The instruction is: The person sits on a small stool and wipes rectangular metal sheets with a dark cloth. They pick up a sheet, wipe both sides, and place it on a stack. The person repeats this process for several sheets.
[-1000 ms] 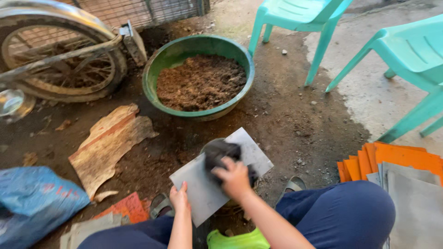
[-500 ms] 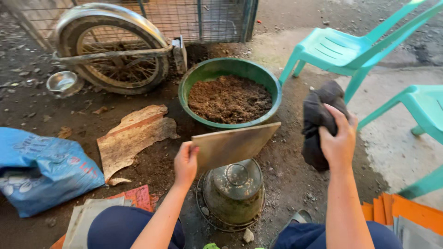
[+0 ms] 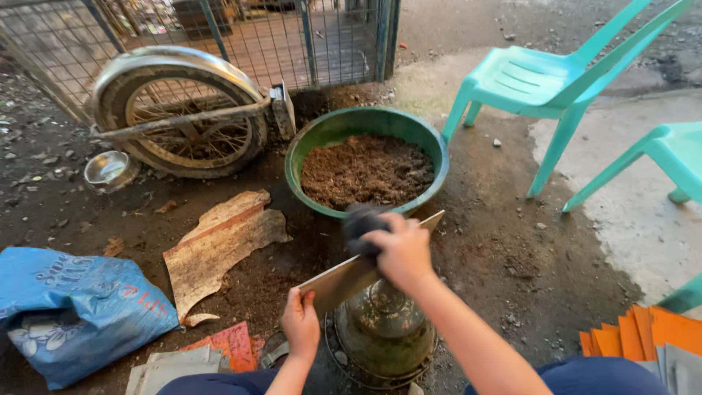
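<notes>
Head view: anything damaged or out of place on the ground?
Yes. A torn, stained cardboard scrap lies flat on the dirt left of the green basin, edges ragged. A crumpled blue sack slumps at far left.

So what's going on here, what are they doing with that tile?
A seated person holds a flat tile tilted on edge, the left hand gripping its lower end. The right hand presses a dark cloth against its upper part. Under the tile stands a round metal pot in a wire ring. Just beyond is a green basin of brown soil, with a wheel, two turquoise chairs and a blue sack around.
</notes>
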The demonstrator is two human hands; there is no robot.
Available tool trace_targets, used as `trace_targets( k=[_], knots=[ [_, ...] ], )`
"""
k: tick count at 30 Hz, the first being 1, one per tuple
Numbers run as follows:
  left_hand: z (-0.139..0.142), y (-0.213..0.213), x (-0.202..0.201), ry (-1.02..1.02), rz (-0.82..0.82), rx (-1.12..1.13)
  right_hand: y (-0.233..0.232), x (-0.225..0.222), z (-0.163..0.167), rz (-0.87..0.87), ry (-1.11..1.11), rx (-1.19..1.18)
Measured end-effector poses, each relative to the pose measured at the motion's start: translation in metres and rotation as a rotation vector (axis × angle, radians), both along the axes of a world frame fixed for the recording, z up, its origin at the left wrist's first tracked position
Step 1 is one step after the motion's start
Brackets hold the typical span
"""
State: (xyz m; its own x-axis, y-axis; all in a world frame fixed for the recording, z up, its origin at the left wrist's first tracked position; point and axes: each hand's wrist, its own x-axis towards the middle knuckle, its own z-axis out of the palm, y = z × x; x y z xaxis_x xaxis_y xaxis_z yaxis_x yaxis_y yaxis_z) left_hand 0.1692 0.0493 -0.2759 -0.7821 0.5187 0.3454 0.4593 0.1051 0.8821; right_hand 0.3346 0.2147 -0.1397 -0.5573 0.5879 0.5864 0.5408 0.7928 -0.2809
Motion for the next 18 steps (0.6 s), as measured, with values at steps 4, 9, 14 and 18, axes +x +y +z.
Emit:
trace_targets(
  k=[4,9,14,18],
  knots=[
    [-0.004,-0.008,-0.008,0.142,0.009,0.041,0.106,0.080,-0.025,-0.433,-0.165,-0.171],
    [0.002,-0.007,-0.019,-0.050,0.028,-0.021,0.176,0.162,-0.046,-0.453,0.230,-0.793],
    [0.004,-0.012,-0.018,-0.173,-0.084,0.041,0.149,0.128,-0.057,0.002,0.923,-1.275],
    [0.012,-0.014,-0.020,-0.137,-0.060,0.037,0.113,0.061,-0.058,0.206,0.562,-1.279]
  ],
)
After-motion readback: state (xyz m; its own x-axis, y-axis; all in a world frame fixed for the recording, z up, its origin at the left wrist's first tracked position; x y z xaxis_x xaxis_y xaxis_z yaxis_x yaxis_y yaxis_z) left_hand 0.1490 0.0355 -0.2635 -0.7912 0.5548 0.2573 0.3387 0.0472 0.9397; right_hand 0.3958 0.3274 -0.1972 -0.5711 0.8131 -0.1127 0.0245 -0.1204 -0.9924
